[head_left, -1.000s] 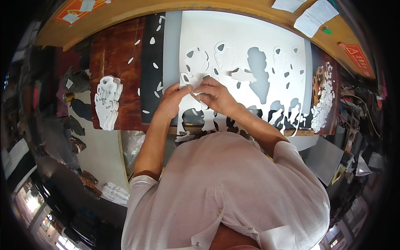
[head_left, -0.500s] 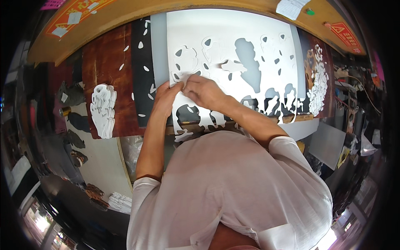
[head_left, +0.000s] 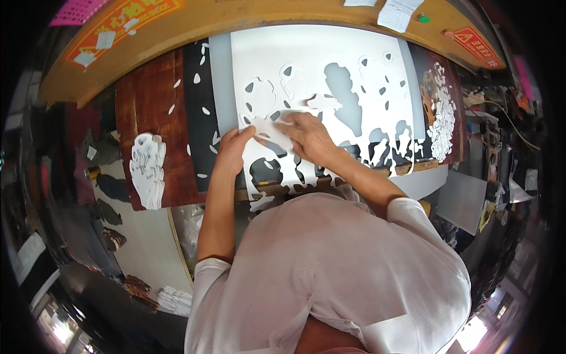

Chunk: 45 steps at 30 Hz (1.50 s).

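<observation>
A large white sheet [head_left: 283,44] lies on the work surface, with curved shapes and small holes cut through it. Its near edge is a ragged web of cut-outs. Above that edge, a white cut-out piece [head_left: 273,133] is stretched between my two hands. My left hand [head_left: 232,150] pinches its left end, thumb and fingers together. At the other end, my right hand [head_left: 311,138] grips it with curled fingers, partly hiding it. A loose white flap [head_left: 323,102] curls up from the sheet beyond my right hand.
A stack of white cut pieces [head_left: 147,171] rests on the brown board [head_left: 153,88] at left. Small white scraps [head_left: 442,112] are heaped at right; more dot the black strip [head_left: 197,118]. A yellow machine beam [head_left: 236,20] spans the far side.
My right hand has moved right, away from my left hand. The white piece now shows lifted and spread between them. The whole view has shifted slightly.
</observation>
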Available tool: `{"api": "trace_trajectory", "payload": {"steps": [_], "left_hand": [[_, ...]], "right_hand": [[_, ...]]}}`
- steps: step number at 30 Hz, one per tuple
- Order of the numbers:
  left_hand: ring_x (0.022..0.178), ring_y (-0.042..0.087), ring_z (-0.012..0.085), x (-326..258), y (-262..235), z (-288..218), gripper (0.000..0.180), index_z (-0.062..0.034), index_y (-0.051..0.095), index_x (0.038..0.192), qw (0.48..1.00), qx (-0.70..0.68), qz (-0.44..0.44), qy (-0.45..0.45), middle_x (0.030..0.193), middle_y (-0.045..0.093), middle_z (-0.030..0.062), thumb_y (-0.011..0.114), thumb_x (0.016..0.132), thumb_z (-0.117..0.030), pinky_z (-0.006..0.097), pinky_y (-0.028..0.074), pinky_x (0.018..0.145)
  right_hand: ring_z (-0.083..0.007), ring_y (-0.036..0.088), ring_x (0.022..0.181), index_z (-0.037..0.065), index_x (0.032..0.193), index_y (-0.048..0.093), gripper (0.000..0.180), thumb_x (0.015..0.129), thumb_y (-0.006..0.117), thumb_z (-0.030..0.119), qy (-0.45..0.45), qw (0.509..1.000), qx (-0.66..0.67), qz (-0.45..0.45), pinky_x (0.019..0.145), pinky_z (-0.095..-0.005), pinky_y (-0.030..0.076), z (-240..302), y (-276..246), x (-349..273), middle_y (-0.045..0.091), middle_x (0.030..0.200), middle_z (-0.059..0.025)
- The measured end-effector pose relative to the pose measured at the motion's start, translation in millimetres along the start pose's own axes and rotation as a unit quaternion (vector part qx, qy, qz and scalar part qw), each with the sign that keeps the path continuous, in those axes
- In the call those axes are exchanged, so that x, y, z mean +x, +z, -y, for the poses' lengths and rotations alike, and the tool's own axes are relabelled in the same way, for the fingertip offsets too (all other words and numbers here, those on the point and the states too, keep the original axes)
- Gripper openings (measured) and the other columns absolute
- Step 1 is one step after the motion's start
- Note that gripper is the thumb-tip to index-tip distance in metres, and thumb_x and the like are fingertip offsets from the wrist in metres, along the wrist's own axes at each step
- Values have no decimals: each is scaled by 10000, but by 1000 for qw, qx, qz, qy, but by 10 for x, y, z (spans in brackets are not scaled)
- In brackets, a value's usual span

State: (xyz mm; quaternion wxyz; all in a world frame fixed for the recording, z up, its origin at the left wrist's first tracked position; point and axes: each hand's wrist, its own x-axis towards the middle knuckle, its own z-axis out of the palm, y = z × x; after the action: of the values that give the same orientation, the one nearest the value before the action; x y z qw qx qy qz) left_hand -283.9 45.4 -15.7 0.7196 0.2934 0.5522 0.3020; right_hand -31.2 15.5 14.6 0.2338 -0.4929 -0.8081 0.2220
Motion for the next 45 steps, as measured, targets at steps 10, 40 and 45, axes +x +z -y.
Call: {"api": "trace_trajectory", "payload": {"steps": [10, 40, 45], "left_hand": [[1157, 696, 267, -531, 439, -190, 551, 52, 467, 1482, 975, -197, 98, 6, 1322, 652, 189, 590, 1084, -310, 414, 611, 949], [1018, 756, 289, 280, 1195, 32, 418, 126, 626, 1235, 982, -79, -128, 117, 1188, 713, 211, 507, 1103, -253, 380, 633, 909], [1000, 738, 258, -298, 1340, 95, 362, 115, 632, 1275, 992, -72, -84, 64, 1207, 719, 196, 503, 1085, -166, 362, 623, 876]], "right_hand": [[-304, 685, 1045, 65, 1161, 783, 248, 922, 737, 16, -94, 975, 199, 17, 877, -384, 587, 407, -134, 89, 712, 1099, -119], [-327, 702, 903, 61, 921, 753, 141, 905, 626, 1, -35, 942, 102, 317, 801, -444, 559, -758, -738, -236, 725, 918, -144], [-147, 616, 733, 54, 1017, 738, 141, 976, 611, 7, 90, 882, 399, 234, 665, -311, 496, -729, -818, -139, 673, 844, -23]]}}
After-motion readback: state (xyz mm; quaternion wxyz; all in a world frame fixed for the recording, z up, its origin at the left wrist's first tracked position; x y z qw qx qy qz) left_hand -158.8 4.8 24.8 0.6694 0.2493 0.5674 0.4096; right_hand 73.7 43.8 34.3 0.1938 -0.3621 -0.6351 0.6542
